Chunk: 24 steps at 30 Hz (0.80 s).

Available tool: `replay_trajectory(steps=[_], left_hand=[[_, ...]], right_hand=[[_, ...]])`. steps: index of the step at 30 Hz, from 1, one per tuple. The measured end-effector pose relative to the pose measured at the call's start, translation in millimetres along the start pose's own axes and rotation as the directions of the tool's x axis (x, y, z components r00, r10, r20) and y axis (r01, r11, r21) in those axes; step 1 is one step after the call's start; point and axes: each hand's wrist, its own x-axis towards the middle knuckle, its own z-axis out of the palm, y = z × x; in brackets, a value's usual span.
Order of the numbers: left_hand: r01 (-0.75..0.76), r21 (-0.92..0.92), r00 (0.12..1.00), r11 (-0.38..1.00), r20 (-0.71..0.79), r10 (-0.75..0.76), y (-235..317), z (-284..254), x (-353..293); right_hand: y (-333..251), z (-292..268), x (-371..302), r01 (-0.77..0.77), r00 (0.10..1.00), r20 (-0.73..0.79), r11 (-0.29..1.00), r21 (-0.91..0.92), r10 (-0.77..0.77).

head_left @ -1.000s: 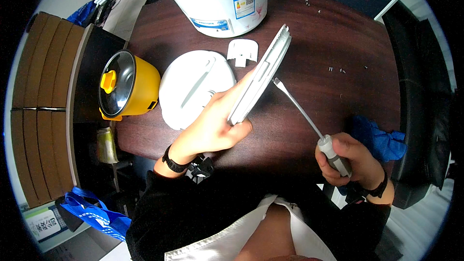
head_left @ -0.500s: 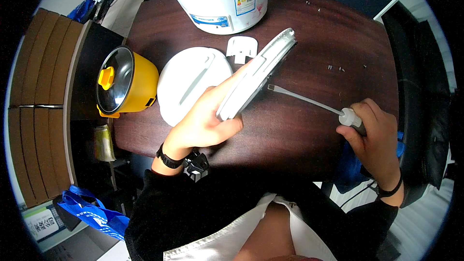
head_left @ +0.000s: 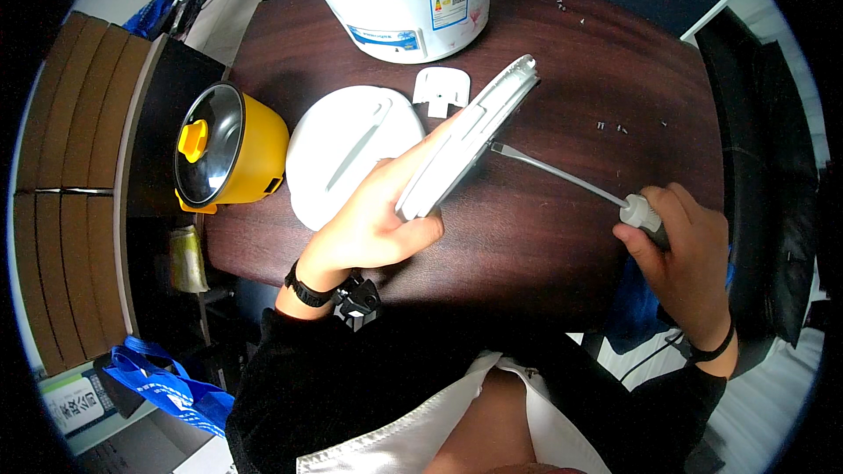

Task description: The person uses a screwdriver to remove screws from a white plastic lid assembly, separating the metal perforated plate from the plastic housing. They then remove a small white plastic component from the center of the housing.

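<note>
My left hand [head_left: 373, 219] grips a round white rice cooker lid part [head_left: 470, 136], tilted up and seen nearly edge-on; its right-hand face is hidden. In my right hand [head_left: 680, 254] is a flathead screwdriver [head_left: 562, 174], the fingers wrapped round its pale handle. The blade tip points left at the lid part's hidden face; whether they touch, I cannot tell. Behind my left hand, a white domed cover [head_left: 329, 145] with a long grey recess lies on the table. Just beyond it sits a small white plastic piece [head_left: 442, 88] with a tab.
A white rice cooker body [head_left: 404, 17] stands open at the far side of the dark wooden table [head_left: 527, 272]. To the left is a yellow pot [head_left: 259, 145] with a glass lid. Several small screws [head_left: 621, 129] lie scattered on the right and far right.
The screwdriver's tip has moved slightly up, closer to the lid part. My left hand keeps the lid part at almost the same tilt.
</note>
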Motion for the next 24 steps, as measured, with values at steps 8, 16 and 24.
replay_trajectory(steps=[8, 16, 24], left_hand=[[0.002, 0.005, 1.0, 1.0, 0.001, -0.002, 0, 2, -1], [-0.035, 0.017, 0.999, 0.999, -0.03, 0.035, -4, 6, -3], [0.125, 0.046, 0.991, 0.991, -0.045, -0.123, -5, 9, -12]], right_hand=[[3, 2, -4, 0.014, 1.0, 0.008, 0.998, 0.063, -0.014], [-3, -4, 1, -0.204, 0.958, 0.269, 0.889, 0.41, 0.095], [8, 5, 8, -0.458, 0.824, 0.565, 0.633, 0.625, 0.039]])
